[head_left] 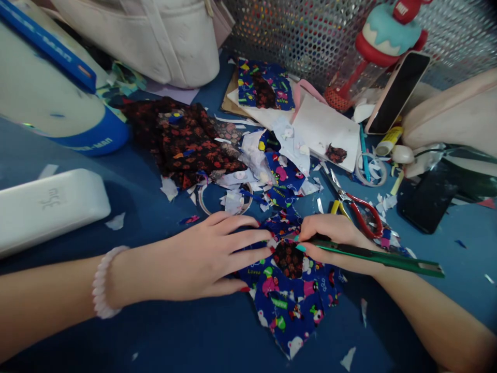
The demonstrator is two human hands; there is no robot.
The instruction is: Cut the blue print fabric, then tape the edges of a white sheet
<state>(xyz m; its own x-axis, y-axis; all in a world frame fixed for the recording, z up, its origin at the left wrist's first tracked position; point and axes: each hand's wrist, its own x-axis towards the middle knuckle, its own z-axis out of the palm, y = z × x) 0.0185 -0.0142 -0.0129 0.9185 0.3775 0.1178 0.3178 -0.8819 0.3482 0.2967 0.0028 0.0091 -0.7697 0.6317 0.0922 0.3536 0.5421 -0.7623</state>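
Note:
My left hand (225, 251) lies flat with fingers spread, its fingertips resting on a blue printed fabric piece (283, 305). Between its thumb and fingers my right hand (330, 238) pinches a green utility knife (380, 256); the blade end points left at the fabric. A dark floral patch (289, 259) shows in the middle of the blue piece, just below the blade. Red-handled scissors (363, 212) lie beyond my right hand. A roll of tape (204, 199) sits behind my left hand.
Dark floral cloth (186, 140) and paper scraps spread across the back. A white notebook (326, 127), a propped phone (399, 93) and a red-and-blue cup (388, 31) stand at the back right. At left are a white power bank (54, 207) and a large bottle (50, 88).

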